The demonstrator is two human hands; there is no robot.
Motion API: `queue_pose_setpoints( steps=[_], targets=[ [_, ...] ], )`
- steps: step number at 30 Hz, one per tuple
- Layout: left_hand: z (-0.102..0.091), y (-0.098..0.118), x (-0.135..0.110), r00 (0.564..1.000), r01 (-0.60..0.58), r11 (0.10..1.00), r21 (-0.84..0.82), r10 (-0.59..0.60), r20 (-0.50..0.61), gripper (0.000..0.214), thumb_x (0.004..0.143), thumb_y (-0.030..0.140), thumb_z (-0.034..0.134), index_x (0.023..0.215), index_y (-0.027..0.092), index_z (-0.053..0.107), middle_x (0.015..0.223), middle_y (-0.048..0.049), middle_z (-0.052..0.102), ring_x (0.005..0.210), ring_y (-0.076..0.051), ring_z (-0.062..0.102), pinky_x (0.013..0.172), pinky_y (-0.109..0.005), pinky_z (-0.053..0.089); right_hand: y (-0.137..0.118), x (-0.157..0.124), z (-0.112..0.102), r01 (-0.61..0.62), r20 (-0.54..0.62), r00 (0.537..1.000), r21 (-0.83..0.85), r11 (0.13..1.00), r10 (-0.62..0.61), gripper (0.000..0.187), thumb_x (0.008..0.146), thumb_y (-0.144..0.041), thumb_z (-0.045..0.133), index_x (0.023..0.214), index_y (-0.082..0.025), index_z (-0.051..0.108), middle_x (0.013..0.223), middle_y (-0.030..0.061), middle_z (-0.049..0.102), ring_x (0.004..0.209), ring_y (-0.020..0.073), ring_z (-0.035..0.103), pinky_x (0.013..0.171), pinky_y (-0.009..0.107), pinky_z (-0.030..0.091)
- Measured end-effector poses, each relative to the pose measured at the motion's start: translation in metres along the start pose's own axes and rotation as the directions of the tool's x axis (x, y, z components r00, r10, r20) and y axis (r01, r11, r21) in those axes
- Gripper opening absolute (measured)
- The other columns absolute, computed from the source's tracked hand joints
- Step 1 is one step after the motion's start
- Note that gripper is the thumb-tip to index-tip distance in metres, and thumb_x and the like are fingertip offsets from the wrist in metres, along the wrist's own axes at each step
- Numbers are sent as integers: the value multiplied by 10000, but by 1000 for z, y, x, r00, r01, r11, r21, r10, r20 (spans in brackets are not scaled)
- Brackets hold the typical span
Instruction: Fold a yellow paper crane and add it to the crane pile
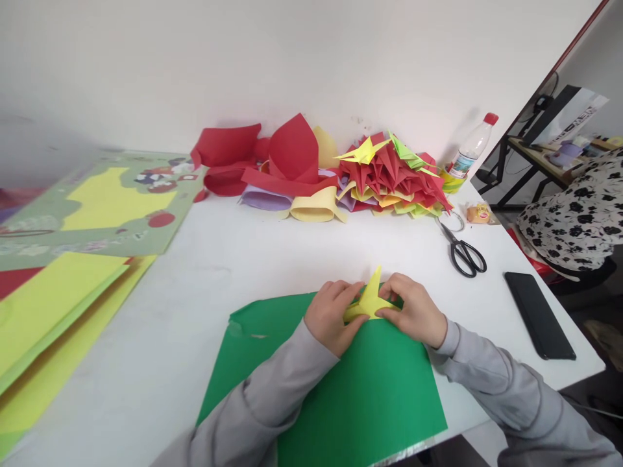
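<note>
A yellow folded paper piece (370,301) with a pointed tip standing up is pinched between both hands, just over the far part of a green sheet (360,389). My left hand (335,314) grips its left side between thumb and fingers. On the other side, my right hand (413,308) pinches the right point of the paper, thumb below and fingers above. The fingers hide part of the folds. Beyond the hands, a pile of red, yellow and green folded paper shapes (389,172) lies against the wall.
Black-handled scissors (464,253) and a black phone (539,314) lie to the right. A plastic bottle (471,152) stands at the back right. Curled red paper pieces (294,152) sit along the wall. Yellow sheets (63,298) and a decorated green board (160,243) occupy the left.
</note>
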State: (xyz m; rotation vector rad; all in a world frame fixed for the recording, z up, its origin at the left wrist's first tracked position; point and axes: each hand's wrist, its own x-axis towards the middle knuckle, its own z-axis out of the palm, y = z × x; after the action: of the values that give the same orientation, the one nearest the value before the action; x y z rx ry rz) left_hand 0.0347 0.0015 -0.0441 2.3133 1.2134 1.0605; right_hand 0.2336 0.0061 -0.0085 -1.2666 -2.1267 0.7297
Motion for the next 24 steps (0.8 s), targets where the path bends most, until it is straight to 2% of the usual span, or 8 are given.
queue_pose_setpoints(
  steps=[4, 8, 11, 13, 17, 21, 24],
  targets=[
    [-4, 5, 2, 991, -105, 992, 66, 110, -75, 237, 802, 204, 574, 1023, 151, 642, 864, -93, 641, 769, -219, 585, 674, -347, 517, 0, -3, -1, 114, -38, 992, -77, 991, -117, 212, 719, -126, 697, 803, -200, 517, 767, 0, 525, 707, 158, 481, 651, 277, 393],
    [-7, 12, 4, 968, -179, 976, 123, 198, -155, 192, 838, 176, 540, 1014, 147, 610, 826, -85, 640, 734, -204, 587, 641, -323, 523, 2, -5, -1, 244, -46, 967, -131, 961, -252, 125, 816, -175, 599, 802, -205, 478, 764, 21, 519, 726, 179, 480, 646, 289, 392],
    [-8, 16, 3, 955, -219, 963, 156, 245, -168, 170, 846, 150, 528, 1009, 158, 571, 811, -78, 649, 712, -198, 586, 630, -313, 525, 2, -6, -2, 354, -12, 933, -134, 926, -359, 123, 877, -177, 505, 776, -216, 447, 723, 16, 512, 695, 176, 481, 632, 288, 399],
    [-8, 16, 0, 960, -203, 965, 165, 229, -161, 181, 836, 132, 513, 1011, 168, 542, 812, -73, 657, 709, -198, 599, 635, -314, 530, 1, -7, -2, 398, 14, 917, -120, 909, -399, 144, 898, -158, 455, 768, -218, 441, 736, 28, 541, 704, 176, 504, 645, 288, 422],
    [-9, 16, -4, 965, -179, 965, 190, 210, -160, 213, 829, 127, 480, 1032, 180, 514, 860, -83, 675, 778, -215, 650, 677, -326, 546, 1, -8, -3, 400, 46, 917, -84, 913, -397, 146, 912, -140, 425, 791, -209, 468, 936, 93, 628, 845, 183, 577, 734, 299, 487],
    [-13, 21, -3, 956, -220, 962, 164, 246, -159, 179, 859, 122, 510, 1034, 156, 523, 882, -113, 653, 785, -209, 628, 674, -320, 548, 3, -8, -4, 385, 97, 921, -96, 918, -377, 114, 929, -178, 444, 829, -209, 489, 841, 74, 647, 807, 189, 595, 720, 308, 507],
    [-14, 23, -2, 950, -259, 957, 132, 277, -141, 151, 862, 99, 520, 996, 158, 551, 856, -94, 614, 737, -181, 586, 624, -297, 528, 4, -9, -4, 362, 112, 930, -107, 926, -350, 80, 928, -192, 459, 870, -206, 513, 834, 70, 646, 813, 191, 603, 726, 315, 514]
  ],
)
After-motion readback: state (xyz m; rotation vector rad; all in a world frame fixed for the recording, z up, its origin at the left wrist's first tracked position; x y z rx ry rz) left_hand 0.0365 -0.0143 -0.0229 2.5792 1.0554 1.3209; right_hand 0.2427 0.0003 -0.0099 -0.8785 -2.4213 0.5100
